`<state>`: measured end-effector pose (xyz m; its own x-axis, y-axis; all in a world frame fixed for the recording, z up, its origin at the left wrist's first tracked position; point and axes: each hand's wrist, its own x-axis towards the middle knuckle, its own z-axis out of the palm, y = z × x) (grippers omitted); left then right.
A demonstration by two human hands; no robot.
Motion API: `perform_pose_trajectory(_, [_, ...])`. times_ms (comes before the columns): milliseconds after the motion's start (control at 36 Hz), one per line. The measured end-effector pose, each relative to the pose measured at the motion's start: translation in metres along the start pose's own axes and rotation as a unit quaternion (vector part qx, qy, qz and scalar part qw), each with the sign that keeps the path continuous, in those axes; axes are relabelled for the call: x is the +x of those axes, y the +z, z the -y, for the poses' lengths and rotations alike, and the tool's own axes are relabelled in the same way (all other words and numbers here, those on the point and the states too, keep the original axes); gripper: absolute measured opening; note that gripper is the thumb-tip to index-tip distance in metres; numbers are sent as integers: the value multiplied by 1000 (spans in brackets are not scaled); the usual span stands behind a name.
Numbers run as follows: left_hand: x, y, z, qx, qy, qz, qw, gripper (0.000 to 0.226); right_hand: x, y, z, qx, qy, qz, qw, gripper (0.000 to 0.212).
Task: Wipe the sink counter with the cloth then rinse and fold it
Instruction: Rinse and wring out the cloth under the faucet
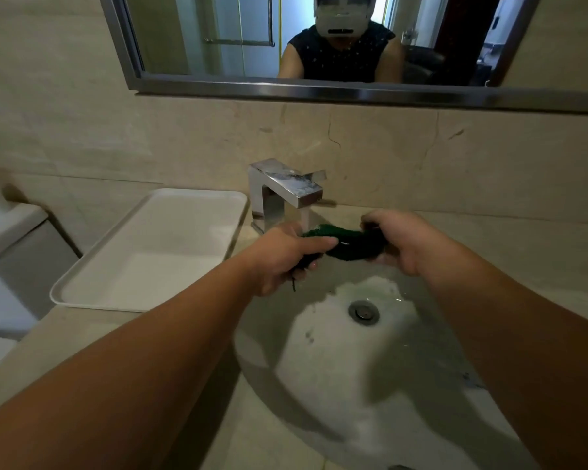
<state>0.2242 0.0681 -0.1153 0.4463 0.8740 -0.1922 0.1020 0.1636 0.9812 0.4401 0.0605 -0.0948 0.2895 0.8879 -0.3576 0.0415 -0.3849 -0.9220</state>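
My left hand (286, 256): closed around one end of the dark green bunched cloth (345, 242). My right hand (401, 244): fingers curled shut on the other end. Cloth: stretched between both hands, under the running stream from the square chrome faucet (286, 189) at twelve o'clock.

Step in hand, as I judge it: rinsing. Next move calls for wringing, shutting off the water, then folding.

Round pale ceramic sink basin (336, 385), below my hands at six o'clock: holds shallow water pooling around the metal drain (364, 312).

White rectangular plastic tray (82, 293), at nine o'clock on the beige stone counter (65, 340): nothing in it.
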Motion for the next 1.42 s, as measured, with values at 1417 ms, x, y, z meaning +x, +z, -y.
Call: perform_pose_trajectory(1417, [-33,16,5,164,-161,-31,973,18,-43,101,-20,164,-37,51,984,20])
